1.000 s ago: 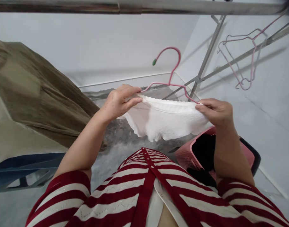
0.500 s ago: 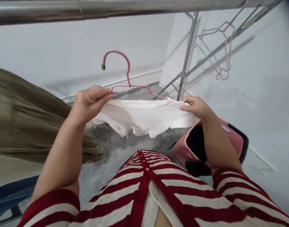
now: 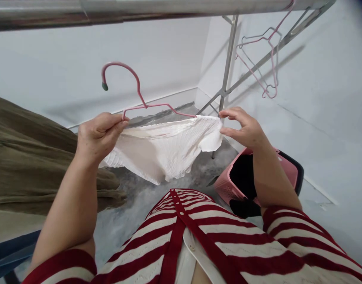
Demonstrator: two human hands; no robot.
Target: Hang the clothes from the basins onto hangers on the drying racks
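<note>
My left hand (image 3: 102, 136) is closed, pinching the left shoulder of a pink clothes hanger (image 3: 147, 105) together with the edge of a thin white garment, which looks like underwear (image 3: 169, 146). The hanger's hook points up and left, with a green tip. Its right shoulder goes in under the garment's top right corner. At that corner my right hand (image 3: 242, 126) has its thumb and fingers spread apart, by the cloth's edge. Whether the fingertips still touch the fabric I cannot tell. Below the hanger the garment droops in soft folds.
A metal rail (image 3: 169, 10) crosses above my hands, with a crossed support leg (image 3: 229, 59) behind. More hangers (image 3: 271, 59) hang at the right. Olive cloth (image 3: 29, 157) hangs on my left. On the floor at right stands a pink basket (image 3: 228, 181) with dark cloth inside.
The hanger and garment have shifted left and the hanger has tilted. My right hand's fingers have parted from their pinch on the garment's right end, which now sags.
</note>
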